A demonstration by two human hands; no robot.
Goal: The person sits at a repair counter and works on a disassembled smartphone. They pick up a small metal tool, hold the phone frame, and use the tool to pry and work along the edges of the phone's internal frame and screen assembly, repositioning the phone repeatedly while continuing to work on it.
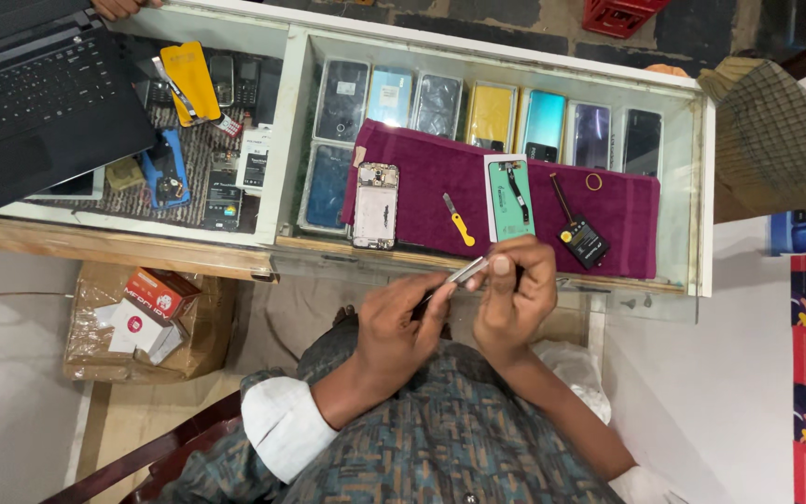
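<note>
Your left hand (pixel 401 322) and right hand (pixel 513 294) meet just in front of the table (pixel 478 263), both closed in a pinch on metal tweezers (pixel 466 272), which are held above your lap near the table's edge. On the maroon cloth (pixel 422 191) lie an opened phone body (pixel 375 206), a yellow-handled blade (pixel 459 222), a green phone back cover (pixel 508 198) and a small black module (pixel 582 241).
</note>
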